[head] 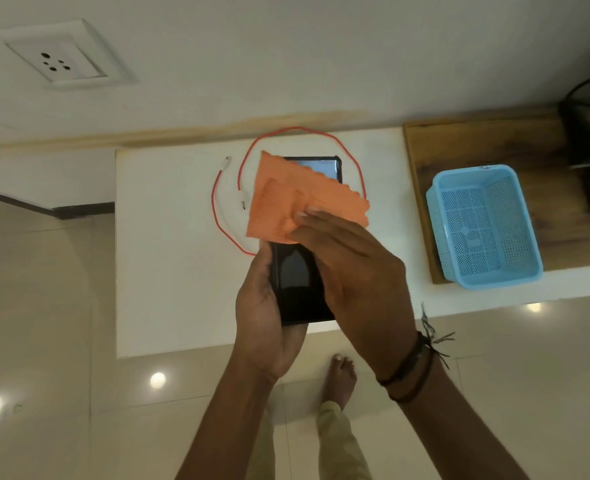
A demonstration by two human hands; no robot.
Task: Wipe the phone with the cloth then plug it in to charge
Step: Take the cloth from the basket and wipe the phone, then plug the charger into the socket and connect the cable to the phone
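Head | left hand (261, 315) grips phone (298, 284) | right hand (354, 271) — fingers (323, 227) straight, pressing cloth (286, 194)

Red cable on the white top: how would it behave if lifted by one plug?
The red cable is probably floppy and light: it is thin and lies in loose curves on the white top. Its free end would likely dangle and drag.

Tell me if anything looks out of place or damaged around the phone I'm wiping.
Nothing spilled or broken. The red cable lies loosely looped on the white table with both ends free, and the wall socket holds no plug. A brownish stain runs along the wall's base behind the table.
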